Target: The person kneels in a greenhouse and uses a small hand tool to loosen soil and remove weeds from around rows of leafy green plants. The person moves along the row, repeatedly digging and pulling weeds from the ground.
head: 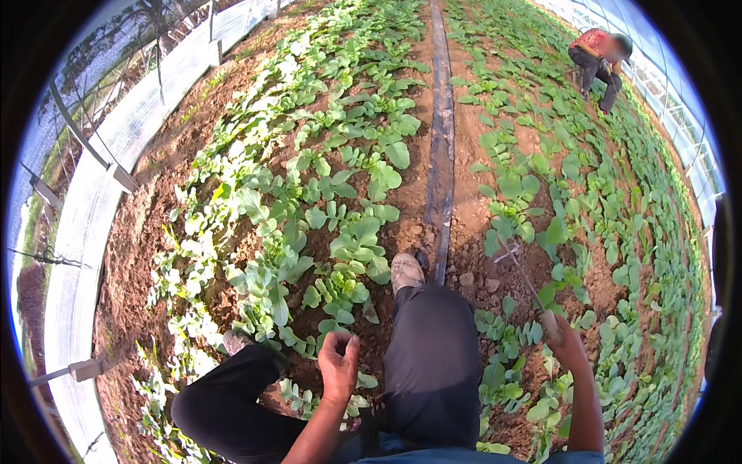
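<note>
My right hand (565, 345) grips the handle of a small hand hoe (530, 287). Its thin shaft slants up and left, and a narrow blade at the far end is over bare soil between leafy green seedlings (510, 214). Whether the blade touches the ground cannot be told. Above my lap, to the left of my bent knee, my left hand (339, 365) is curled with thumb against fingers, and no object shows in it. Lobed leafy plants (353, 249) grow in rows just beyond that hand.
A dark flat drip hose or film strip (440, 145) runs lengthwise between the beds, beside my shoe (407, 271). Plastic sheeting (87, 232) and posts border the left side. Another person (600, 58) squats among the plants at the upper right.
</note>
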{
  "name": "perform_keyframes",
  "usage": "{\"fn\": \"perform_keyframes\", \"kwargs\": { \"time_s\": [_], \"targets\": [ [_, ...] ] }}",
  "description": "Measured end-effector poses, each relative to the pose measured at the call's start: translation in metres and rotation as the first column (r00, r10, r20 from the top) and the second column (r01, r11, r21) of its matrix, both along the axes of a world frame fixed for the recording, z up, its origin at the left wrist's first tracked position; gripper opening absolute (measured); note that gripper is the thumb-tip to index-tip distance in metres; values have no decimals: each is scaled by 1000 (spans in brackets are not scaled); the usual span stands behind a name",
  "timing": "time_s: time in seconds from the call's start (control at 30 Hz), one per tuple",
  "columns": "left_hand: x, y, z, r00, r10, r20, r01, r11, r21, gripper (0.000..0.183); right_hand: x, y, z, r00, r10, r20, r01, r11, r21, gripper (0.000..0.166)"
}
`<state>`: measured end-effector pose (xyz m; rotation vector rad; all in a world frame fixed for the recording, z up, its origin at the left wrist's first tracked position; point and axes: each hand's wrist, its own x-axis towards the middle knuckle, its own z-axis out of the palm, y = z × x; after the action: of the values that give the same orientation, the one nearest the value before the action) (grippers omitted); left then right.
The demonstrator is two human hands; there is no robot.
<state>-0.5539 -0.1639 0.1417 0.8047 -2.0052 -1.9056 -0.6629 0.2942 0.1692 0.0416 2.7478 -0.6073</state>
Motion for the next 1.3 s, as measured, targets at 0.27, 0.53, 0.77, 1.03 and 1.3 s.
{"fn": "perform_keyframes", "kwargs": {
  "time_s": [0.27,0.53,0.77,1.03,1.3],
  "targets": [
    [-60,45,145,734,-600,-319,145,597,-789,28,-146,-114,-101,964,97,-246,-120,989,-81,72],
    [-73,57,114,767,-548,-335,64,584,-809,25,-295,-175,-182,984,-91,-156,86,996,-39,71],
    [-73,55,108,770,-539,-342,60,594,-802,19,-365,-195,-192,986,-152,-64,143,982,-125,74],
    [-86,64,118,718,-567,-403,49,619,-784,20,-275,-165,-228,980,-179,-86,159,965,-207,86],
    [-67,54,123,782,-555,-283,102,562,-821,20,-181,-154,-199,984,-133,-120,109,977,-183,85]
  ]
}}
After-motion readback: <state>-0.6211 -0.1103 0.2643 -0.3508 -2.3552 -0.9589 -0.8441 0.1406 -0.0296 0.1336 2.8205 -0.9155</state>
